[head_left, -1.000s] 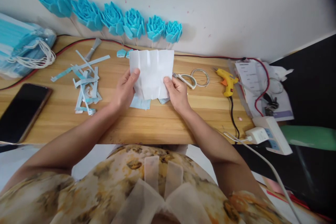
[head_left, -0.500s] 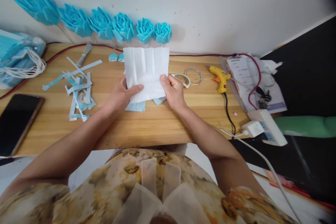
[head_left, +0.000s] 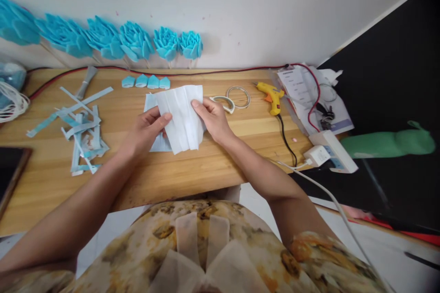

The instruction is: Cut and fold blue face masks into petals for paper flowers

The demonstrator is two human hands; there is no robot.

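A white pleated sheet of mask fabric (head_left: 182,119) is held up tilted above the table between both hands. My left hand (head_left: 146,128) pinches its left edge, thumb on top and fingers behind. My right hand (head_left: 213,119) grips the upper right edge, thumb on the near face. Beneath lies a light-blue sheet (head_left: 161,145), partly covered by the held one and my left hand. Several small blue folded pieces (head_left: 141,81) stand in a row just behind. Close to my right hand lie a white loop-shaped item (head_left: 227,106), partly hidden, and a thin ring (head_left: 248,96).
Cut blue and white strips (head_left: 84,130) are heaped on the left, near a phone (head_left: 12,174). Blue fabric flowers (head_left: 135,41) on sticks line the wall. To the right are a yellow glue gun (head_left: 273,97), papers (head_left: 295,84) and a power strip (head_left: 338,153) with cables.
The sheet has tilted and been lowered slightly, uncovering more small blue pieces and the light-blue sheet behind it. Both hands still hold it. The view has shifted to the right.
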